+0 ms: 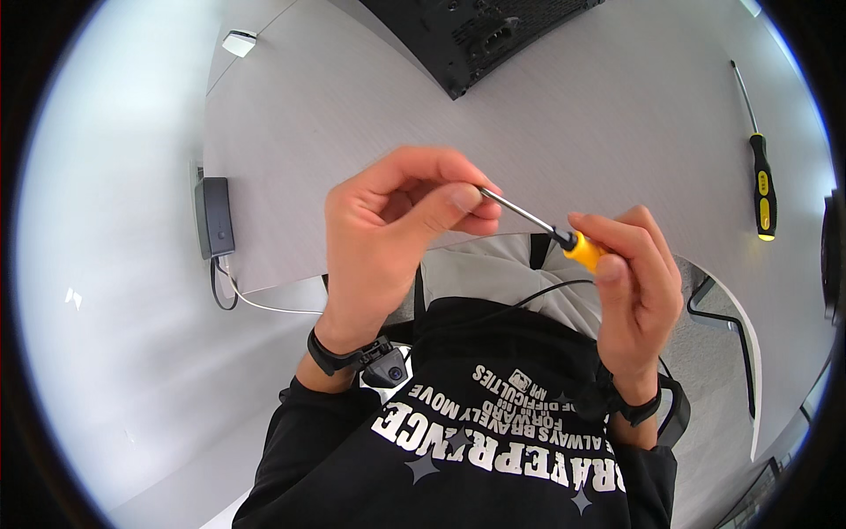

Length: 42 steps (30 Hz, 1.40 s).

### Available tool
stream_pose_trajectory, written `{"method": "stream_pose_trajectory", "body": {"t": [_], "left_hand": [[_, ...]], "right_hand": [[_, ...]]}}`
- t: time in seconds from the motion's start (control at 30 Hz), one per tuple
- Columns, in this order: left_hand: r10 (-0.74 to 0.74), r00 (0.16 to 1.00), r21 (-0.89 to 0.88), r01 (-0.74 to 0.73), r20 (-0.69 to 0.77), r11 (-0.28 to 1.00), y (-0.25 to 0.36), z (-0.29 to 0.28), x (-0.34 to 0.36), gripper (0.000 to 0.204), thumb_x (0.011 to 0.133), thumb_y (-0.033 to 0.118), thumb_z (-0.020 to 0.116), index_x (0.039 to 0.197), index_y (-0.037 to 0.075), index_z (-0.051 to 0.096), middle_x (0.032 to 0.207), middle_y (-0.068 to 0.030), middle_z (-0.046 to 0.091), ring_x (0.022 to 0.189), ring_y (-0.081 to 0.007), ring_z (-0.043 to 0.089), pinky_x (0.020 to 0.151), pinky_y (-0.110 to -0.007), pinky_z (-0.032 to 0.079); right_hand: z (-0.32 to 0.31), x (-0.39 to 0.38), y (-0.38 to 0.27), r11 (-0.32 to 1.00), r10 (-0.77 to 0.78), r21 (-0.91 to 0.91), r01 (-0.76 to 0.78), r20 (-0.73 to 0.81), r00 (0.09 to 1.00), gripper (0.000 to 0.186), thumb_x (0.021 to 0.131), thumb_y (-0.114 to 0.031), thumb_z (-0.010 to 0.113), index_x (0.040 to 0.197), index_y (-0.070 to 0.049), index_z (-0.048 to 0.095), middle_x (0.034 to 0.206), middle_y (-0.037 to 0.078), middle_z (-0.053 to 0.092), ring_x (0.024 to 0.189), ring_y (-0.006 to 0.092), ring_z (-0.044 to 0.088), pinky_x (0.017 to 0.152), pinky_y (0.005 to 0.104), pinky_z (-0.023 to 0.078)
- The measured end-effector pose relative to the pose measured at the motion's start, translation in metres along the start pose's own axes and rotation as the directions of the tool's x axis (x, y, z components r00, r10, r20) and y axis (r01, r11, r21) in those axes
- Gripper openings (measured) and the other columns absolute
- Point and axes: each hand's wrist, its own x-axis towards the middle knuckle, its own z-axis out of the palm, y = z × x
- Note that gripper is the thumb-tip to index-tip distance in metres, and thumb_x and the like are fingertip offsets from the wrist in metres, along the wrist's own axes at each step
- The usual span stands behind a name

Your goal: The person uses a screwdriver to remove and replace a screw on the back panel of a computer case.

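Observation:
Between my two hands is a screwdriver (pixel 526 217) with a thin metal shaft and a short yellow handle. My right hand (pixel 639 278) is closed around the yellow handle, with thumb and forefinger near the shaft. At the other end, my left hand (pixel 388 229) pinches the shaft's tip between thumb and fingers. Whether a small part sits at that tip is hidden by the fingertips. The shaft slants from upper left down to the right, above the near edge of the table.
A black perforated metal case (pixel 480 35) stands at the far middle of the grey table (pixel 291 159). On the right lies a black and yellow screwdriver (pixel 764 185). A dark power adapter (pixel 215 217) with cables is at the left edge. A small white object (pixel 239 42) sits far left.

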Motion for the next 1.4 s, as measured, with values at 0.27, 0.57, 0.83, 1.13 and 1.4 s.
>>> {"method": "stream_pose_trajectory", "body": {"t": [0.27, 0.57, 0.83, 1.13, 1.4], "left_hand": [[0.049, 0.999, 0.064, -0.047, -0.024, 0.997, -0.002, 0.001, 0.008, 0.012, 0.097, 0.006, 0.066, 0.104, -0.004, 0.067, 0.097, -0.0147, 0.07, 0.079, -0.019, 0.071, 0.072, -0.031, 0.062], [0.039, 0.999, 0.063, -0.038, -0.021, 0.997, -0.001, 0.008, 0.017, 0.012, 0.093, -0.002, 0.067, 0.104, -0.006, 0.069, 0.093, -0.0131, 0.072, 0.084, -0.0179, 0.072, 0.078, -0.031, 0.062], [-0.023, 1.0, 0.068, 0.023, -0.014, 0.997, -0.004, 0.01, 0.019, 0.013, 0.097, 0.006, 0.066, 0.105, -0.005, 0.067, 0.094, -0.0138, 0.07, 0.077, -0.0176, 0.07, 0.07, -0.028, 0.059], [-0.056, 0.998, 0.049, 0.057, -0.034, 0.997, -0.01, 0.017, 0.021, 0.016, 0.098, 0.009, 0.066, 0.107, -0.004, 0.067, 0.096, -0.0126, 0.07, 0.08, -0.0171, 0.07, 0.071, -0.028, 0.059], [-0.062, 0.997, 0.019, 0.063, -0.036, 0.998, -0.016, 0.018, 0.022, 0.018, 0.099, 0.013, 0.066, 0.109, -0.003, 0.067, 0.097, -0.0114, 0.07, 0.082, -0.0168, 0.07, 0.072, -0.028, 0.057]], "right_hand": [[0.012, 0.003, 0.005, 0.997, 0.045, 0.068, -0.047, 0.033, 0.998, 0.033, 0.079, 0.006, 0.074, 0.11, 0.001, 0.064, 0.09, 0.011, 0.059, 0.07, 0.0186, 0.058, 0.062, 0.0269, 0.046], [0.004, 0.008, 0.012, 0.995, 0.071, 0.07, -0.075, 0.067, 0.995, 0.028, 0.08, 0.008, 0.071, 0.106, 0.001, 0.063, 0.085, 0.01, 0.061, 0.069, 0.0195, 0.058, 0.061, 0.0282, 0.046], [0.002, 0.01, 0.014, 0.996, 0.046, 0.079, -0.05, 0.057, 0.997, 0.028, 0.08, 0.009, 0.07, 0.106, 0.002, 0.063, 0.086, 0.011, 0.062, 0.069, 0.0215, 0.058, 0.061, 0.0292, 0.046], [-0.002, 0.01, 0.018, 0.995, 0.058, 0.083, -0.062, 0.057, 0.997, 0.026, 0.082, 0.009, 0.069, 0.106, 0.002, 0.063, 0.085, 0.011, 0.062, 0.069, 0.0194, 0.057, 0.06, 0.0278, 0.045], [-0.001, 0.011, 0.02, 0.992, 0.071, 0.1, -0.077, 0.056, 0.996, 0.025, 0.082, 0.009, 0.068, 0.106, 0.002, 0.063, 0.085, 0.011, 0.061, 0.067, 0.0181, 0.057, 0.058, 0.0272, 0.044]]}}
